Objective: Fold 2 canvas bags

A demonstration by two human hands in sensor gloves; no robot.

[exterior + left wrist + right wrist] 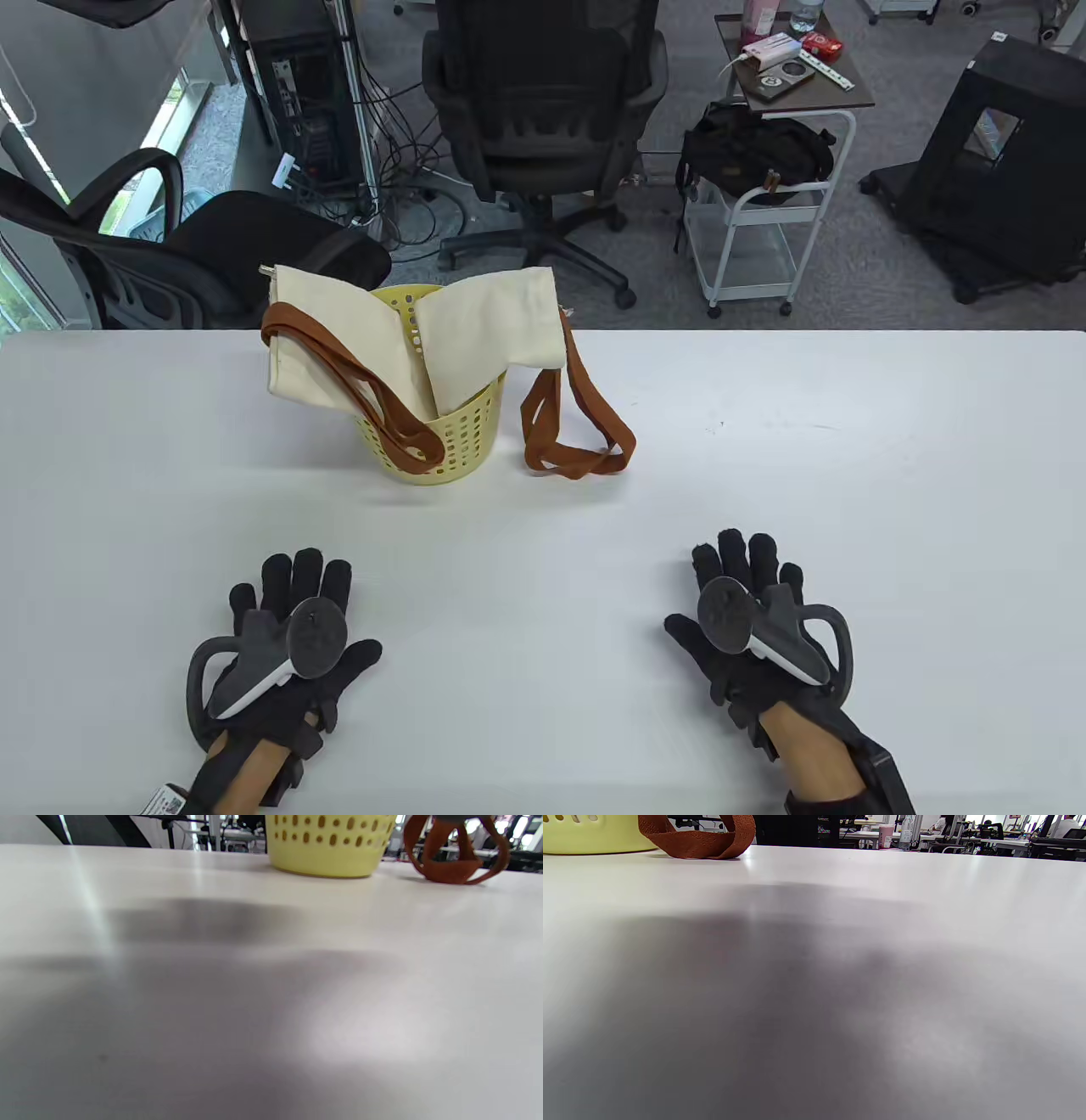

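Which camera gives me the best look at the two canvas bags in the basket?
The table view: both canvas bags show whole, stuffed in the yellow basket, straps draped over its rim. The left wrist view shows only the basket's lower wall and a strap loop; the right wrist view, a basket corner and that loop.

Left hand: black sensor glove, grey-and-white tracker with round disc and black ring.
Right hand: matching black glove and tracker.
Wrists: black straps; white label, lower left.
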